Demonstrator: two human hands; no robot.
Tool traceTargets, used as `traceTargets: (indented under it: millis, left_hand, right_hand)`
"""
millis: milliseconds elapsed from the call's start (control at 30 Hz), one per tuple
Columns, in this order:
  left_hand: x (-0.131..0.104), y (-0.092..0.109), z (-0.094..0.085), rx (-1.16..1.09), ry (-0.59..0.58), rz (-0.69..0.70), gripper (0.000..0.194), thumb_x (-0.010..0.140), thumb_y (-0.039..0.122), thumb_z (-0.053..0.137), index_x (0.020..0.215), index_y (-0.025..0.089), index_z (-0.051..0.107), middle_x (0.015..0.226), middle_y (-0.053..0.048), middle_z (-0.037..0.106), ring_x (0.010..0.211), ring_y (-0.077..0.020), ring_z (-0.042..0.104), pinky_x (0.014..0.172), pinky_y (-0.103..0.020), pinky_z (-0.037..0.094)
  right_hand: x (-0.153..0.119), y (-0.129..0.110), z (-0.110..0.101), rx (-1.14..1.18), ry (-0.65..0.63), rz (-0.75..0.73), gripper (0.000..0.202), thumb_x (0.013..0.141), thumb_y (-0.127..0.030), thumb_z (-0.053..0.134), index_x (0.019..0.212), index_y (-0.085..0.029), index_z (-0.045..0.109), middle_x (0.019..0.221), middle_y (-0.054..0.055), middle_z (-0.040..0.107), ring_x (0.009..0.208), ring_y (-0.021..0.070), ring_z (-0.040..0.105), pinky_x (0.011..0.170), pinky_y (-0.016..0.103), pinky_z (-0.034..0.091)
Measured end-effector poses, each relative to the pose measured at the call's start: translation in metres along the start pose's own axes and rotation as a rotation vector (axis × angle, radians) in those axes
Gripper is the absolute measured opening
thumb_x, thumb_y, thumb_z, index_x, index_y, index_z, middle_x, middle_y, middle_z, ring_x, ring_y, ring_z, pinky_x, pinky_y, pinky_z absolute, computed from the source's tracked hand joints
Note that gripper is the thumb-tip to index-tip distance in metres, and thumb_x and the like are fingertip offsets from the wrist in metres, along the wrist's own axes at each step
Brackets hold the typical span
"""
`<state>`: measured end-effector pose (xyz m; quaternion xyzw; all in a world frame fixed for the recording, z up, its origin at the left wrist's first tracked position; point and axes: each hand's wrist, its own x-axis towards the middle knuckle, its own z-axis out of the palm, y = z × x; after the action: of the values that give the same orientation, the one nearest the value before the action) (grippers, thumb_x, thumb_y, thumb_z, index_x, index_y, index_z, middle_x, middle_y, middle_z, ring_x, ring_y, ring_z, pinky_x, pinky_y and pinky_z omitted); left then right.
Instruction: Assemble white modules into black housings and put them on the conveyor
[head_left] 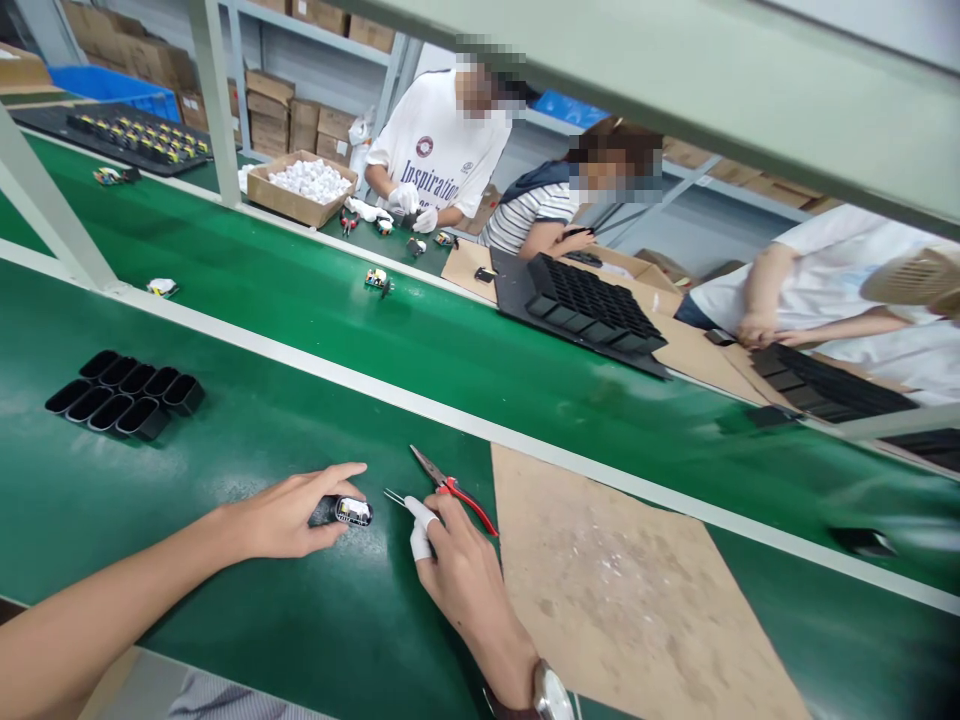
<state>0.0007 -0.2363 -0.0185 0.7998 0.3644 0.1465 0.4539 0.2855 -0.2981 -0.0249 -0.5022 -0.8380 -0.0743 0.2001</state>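
Black case point(361, 521) with a circuit board point(351, 509) inside sits in your left hand point(289, 515), over the green table point(300, 630) in front of you. Your thumb and bent fingers are closed lightly around its sides, while your index finger stretches out past it. The case's open end is turned up toward you, showing something white among the parts; whether its underside touches the table, you cannot tell from this view.

Your right hand point(465, 560) is partly closed, with white covers on the thumb and index finger pinching a pair of tweezers point(395, 497). The tweezer tips point at the case, near it but apart. Just beyond that hand lie pliers point(454, 489) with red handles, their nose slightly parted. To the right of them a stained cardboard sheet point(615, 590) lies on the table, and well to your left stands a cluster of open-topped black cups point(124, 395).

Past the pale rail point(315, 370), a loose board point(377, 280) rests on the green belt point(465, 340). Three co-workers sit across from you.
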Motion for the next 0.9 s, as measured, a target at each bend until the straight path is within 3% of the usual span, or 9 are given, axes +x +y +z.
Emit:
traceTargets:
  millis: [100,267,433,633,900]
  left_hand:
    - [0.0,0.0,0.0,0.005,0.013,0.012,0.074,0.096,0.026,0.064,0.163,0.033,0.033,0.143,0.0,0.07,0.13,-0.0253,0.067,0.112,-0.038,0.052]
    - [0.001,-0.003,0.002,-0.011,0.015,0.037,0.075,0.097,0.025,0.064,0.163,0.034,0.03,0.142,0.0,0.071,0.132,-0.024,0.066,0.114,-0.039,0.05]
    - [0.001,-0.007,0.004,-0.025,0.008,0.056,0.074,0.098,0.025,0.063,0.163,0.036,0.028,0.143,0.002,0.07,0.134,-0.0222,0.064,0.115,-0.039,0.049]
    - [0.004,-0.008,0.005,-0.054,0.004,0.071,0.074,0.097,0.023,0.063,0.162,0.036,0.028,0.141,0.002,0.071,0.132,-0.0223,0.066,0.113,-0.038,0.049]
    - [0.005,-0.009,0.005,-0.071,-0.014,0.063,0.071,0.099,0.025,0.061,0.161,0.036,0.028,0.139,0.0,0.071,0.127,-0.0232,0.068,0.109,-0.039,0.051]
  right_hand:
    - [0.0,-0.004,0.004,0.083,0.009,-0.006,0.034,0.096,-0.003,0.047,0.122,-0.014,0.066,0.106,0.012,0.066,0.095,0.0265,0.064,0.078,0.041,0.059]
    - [0.015,-0.027,-0.007,0.363,0.043,-0.069,0.035,0.102,-0.014,0.06,0.136,-0.021,0.061,0.119,0.012,0.065,0.112,0.0279,0.061,0.092,0.046,0.058]
    - [0.025,-0.032,-0.001,0.369,-0.011,-0.114,0.031,0.102,-0.015,0.06,0.133,-0.02,0.062,0.12,0.013,0.067,0.112,0.0308,0.061,0.088,0.049,0.059]
    - [0.03,-0.03,0.001,0.546,-0.015,-0.08,0.035,0.101,-0.011,0.058,0.135,-0.022,0.058,0.122,0.012,0.065,0.113,0.0271,0.062,0.093,0.046,0.06]
    - [0.038,-0.031,-0.007,0.477,-0.176,-0.101,0.035,0.102,-0.014,0.054,0.136,-0.022,0.058,0.119,0.012,0.062,0.104,0.0274,0.063,0.091,0.05,0.061]
